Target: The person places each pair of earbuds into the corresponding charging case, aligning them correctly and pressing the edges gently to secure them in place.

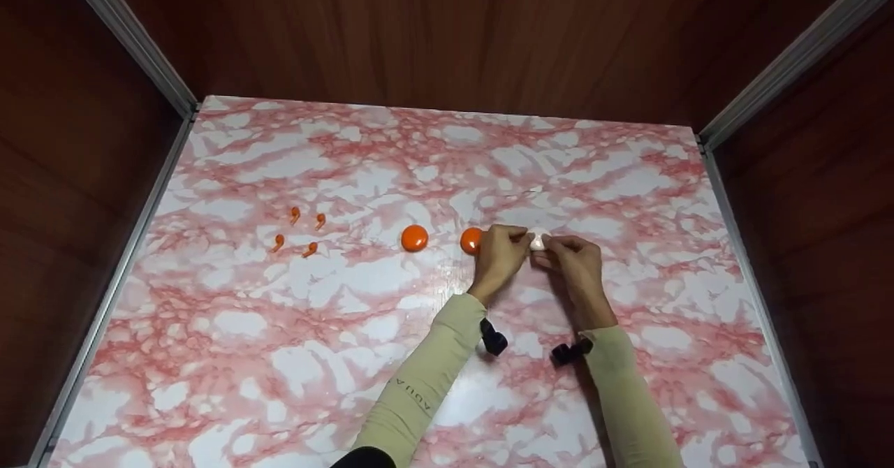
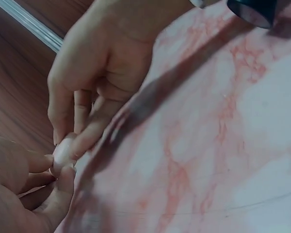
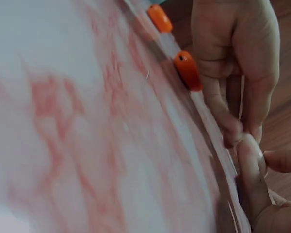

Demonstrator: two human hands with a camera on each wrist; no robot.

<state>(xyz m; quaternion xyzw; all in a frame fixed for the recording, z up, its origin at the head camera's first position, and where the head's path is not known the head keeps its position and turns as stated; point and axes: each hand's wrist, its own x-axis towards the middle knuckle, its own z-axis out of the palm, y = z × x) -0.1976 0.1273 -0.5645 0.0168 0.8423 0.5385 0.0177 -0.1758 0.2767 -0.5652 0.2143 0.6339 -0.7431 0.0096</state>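
A small glossy white earbud case [image 1: 538,242] is held between the fingertips of both hands, just over the tabletop. From one side my left hand [image 1: 500,256] pinches it with thumb and fingers, and my right hand [image 1: 580,267] pinches the opposite side. In the left wrist view the pale rounded body of the case [image 2: 64,153] shows between the fingertips; fingers cover its ends. An orange round case [image 1: 471,241] lies beside my left hand, partly hidden behind it. Farther left sits a second orange round case [image 1: 414,238].
Several loose orange earbuds lie in a group at the left, among them an upper earbud [image 1: 320,221] and a lower earbud [image 1: 310,249]. The marbled red and white tabletop [image 1: 244,384] is bounded by brown wood panels [image 1: 447,35] at the back and sides.
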